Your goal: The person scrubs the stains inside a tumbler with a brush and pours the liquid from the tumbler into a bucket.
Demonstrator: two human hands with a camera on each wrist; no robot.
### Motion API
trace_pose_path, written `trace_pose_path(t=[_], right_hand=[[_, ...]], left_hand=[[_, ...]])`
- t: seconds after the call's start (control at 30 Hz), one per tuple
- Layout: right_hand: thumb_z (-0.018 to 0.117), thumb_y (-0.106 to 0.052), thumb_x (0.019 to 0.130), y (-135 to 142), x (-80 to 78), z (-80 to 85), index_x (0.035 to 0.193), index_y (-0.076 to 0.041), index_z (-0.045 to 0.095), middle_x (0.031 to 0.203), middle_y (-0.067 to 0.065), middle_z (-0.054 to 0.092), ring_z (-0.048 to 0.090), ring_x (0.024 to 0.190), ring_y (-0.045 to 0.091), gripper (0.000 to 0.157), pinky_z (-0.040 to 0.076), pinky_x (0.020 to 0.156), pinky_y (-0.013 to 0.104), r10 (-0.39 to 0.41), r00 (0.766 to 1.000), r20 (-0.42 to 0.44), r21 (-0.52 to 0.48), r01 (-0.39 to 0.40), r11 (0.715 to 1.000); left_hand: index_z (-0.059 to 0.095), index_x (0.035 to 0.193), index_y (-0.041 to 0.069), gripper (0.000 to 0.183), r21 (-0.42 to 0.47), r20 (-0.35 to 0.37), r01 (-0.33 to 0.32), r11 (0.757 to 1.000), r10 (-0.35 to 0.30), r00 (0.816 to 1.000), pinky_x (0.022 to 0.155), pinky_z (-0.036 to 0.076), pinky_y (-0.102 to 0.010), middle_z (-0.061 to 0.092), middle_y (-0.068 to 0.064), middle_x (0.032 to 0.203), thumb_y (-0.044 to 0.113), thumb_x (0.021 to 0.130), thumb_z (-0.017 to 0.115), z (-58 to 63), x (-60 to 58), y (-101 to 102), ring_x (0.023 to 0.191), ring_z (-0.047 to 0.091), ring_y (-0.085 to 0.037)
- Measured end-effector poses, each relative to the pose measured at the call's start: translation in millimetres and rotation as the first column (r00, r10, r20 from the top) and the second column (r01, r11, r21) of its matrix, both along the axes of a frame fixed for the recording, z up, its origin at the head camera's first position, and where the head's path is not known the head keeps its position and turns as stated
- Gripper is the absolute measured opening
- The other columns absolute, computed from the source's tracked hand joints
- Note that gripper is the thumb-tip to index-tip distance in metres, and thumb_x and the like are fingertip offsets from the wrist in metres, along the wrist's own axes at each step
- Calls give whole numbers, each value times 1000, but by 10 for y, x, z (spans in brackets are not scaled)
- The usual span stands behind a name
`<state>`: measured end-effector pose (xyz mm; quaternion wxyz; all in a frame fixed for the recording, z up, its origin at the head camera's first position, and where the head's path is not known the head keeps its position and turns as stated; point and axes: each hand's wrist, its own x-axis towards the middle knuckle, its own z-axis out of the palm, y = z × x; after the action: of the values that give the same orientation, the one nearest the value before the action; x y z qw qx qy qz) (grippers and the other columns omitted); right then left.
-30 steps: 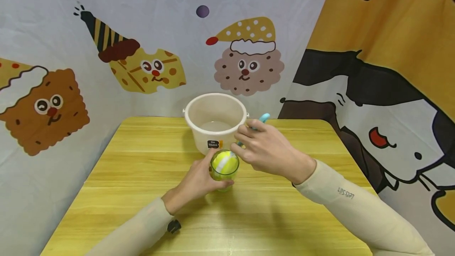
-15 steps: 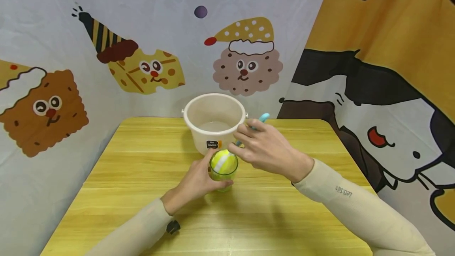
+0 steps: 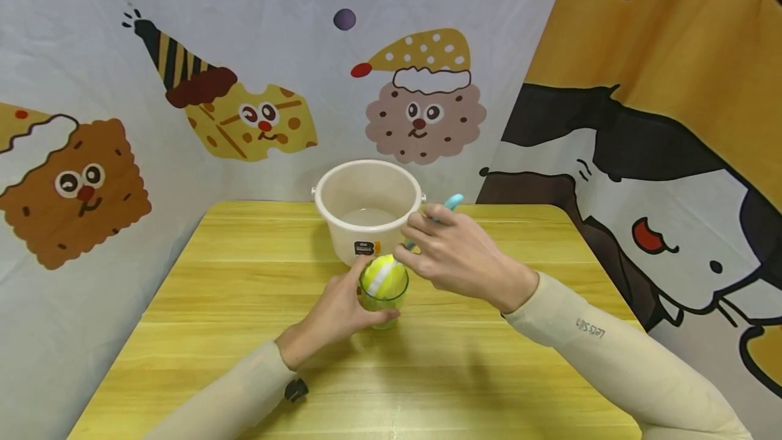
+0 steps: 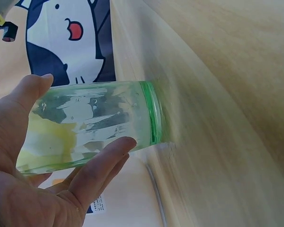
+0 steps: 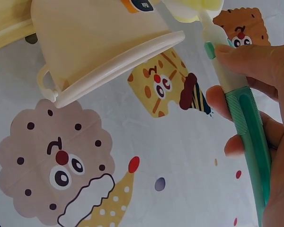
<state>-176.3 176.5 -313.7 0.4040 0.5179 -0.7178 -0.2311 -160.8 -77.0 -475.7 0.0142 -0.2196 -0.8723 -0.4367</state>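
Observation:
In the head view my left hand (image 3: 332,307) grips a green-tinted drinking glass (image 4: 109,116) from its left side. Its thumb and fingers curve round the wall, and the left wrist view shows the glass's base at or close to the table. A cup brush with a yellow-and-white sponge head (image 3: 389,278) is in the mouth of the glass. My right hand (image 3: 467,257) holds the brush's teal and white handle (image 5: 250,135), thumb and fingers closed about it. The handle slants up to the right from the glass. The lower sponge shows blurred through the glass.
A cream bucket (image 3: 342,240) stands upright just behind the glass, near the table's back edge. Wood-grain table surface (image 3: 244,263) lies on both sides. A printed cartoon curtain (image 3: 275,19) hangs behind and at the right.
Both hands keep their hold on the glass and the brush, almost in place. The sponge head appears very slightly higher at the glass's rim, and the head view has shifted a little.

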Motion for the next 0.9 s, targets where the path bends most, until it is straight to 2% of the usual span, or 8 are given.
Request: trace_pose_path(t=[0.4,0.9], right_hand=[[85,-18,98,-22,7,21,97,-24,73,103,1,83,65,108,22,13,51,114,37,-35,999,-20,33,36,999],[86,-16,97,-53,-1,62,93,-20,72,105,3,86,69,106,23,15,52,110,38,-62,998,10,39,62,997]], left_hand=[[49,166,27,100,2,-1,-5,1000,5,1000,100,67,-39,82,1,135,40,85,107,-4,4,-3,113,81,-15],[48,168,28,103,4,-1,1,1000,-1,1000,102,67,-41,81,-1,139,40,85,107,13,9,-3,116,81,-17]])
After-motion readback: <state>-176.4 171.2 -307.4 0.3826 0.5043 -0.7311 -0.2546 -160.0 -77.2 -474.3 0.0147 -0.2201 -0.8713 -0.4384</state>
